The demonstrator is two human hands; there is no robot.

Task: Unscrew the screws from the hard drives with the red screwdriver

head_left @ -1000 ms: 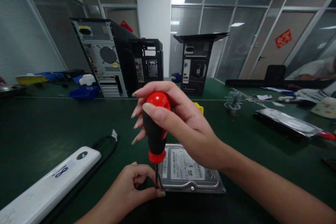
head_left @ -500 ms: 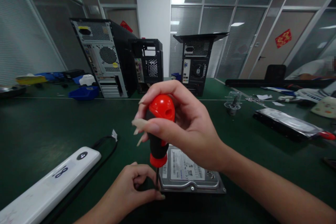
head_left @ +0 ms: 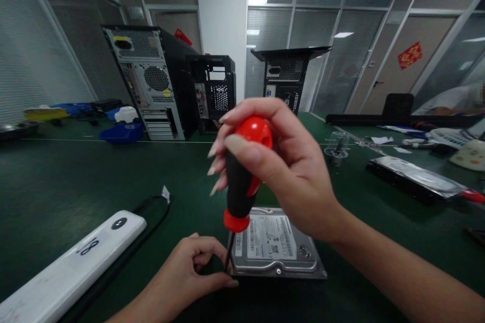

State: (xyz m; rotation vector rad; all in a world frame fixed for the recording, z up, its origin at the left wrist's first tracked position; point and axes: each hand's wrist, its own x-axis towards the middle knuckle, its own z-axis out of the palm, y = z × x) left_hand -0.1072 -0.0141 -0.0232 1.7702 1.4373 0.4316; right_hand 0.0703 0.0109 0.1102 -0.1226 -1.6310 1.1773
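Note:
A silver hard drive [head_left: 267, 242] with a white label lies flat on the green table. Wrapped around the red and black handle of a screwdriver [head_left: 240, 184] is my right hand [head_left: 290, 176]. The screwdriver leans, its handle up and to the right, its thin shaft pointing down at the drive's near left corner. My left hand [head_left: 197, 267] pinches that corner between thumb and fingers, close beside the shaft. The screwdriver's tip is hidden by the left fingers, so whether it sits on a screw cannot be seen.
A white power bank [head_left: 91, 252] marked 18 lies at the left, with a black cable. Computer towers [head_left: 174, 86] stand at the back beside a blue bin [head_left: 121, 132]. On the right are a clear cup-like container [head_left: 336, 147] and another drive [head_left: 420, 176]. A person's sleeve [head_left: 450, 101] shows beyond.
My right hand and the screwdriver handle have moved up and to the right, so the screwdriver tilts more. My left hand and the hard drive have stayed in place.

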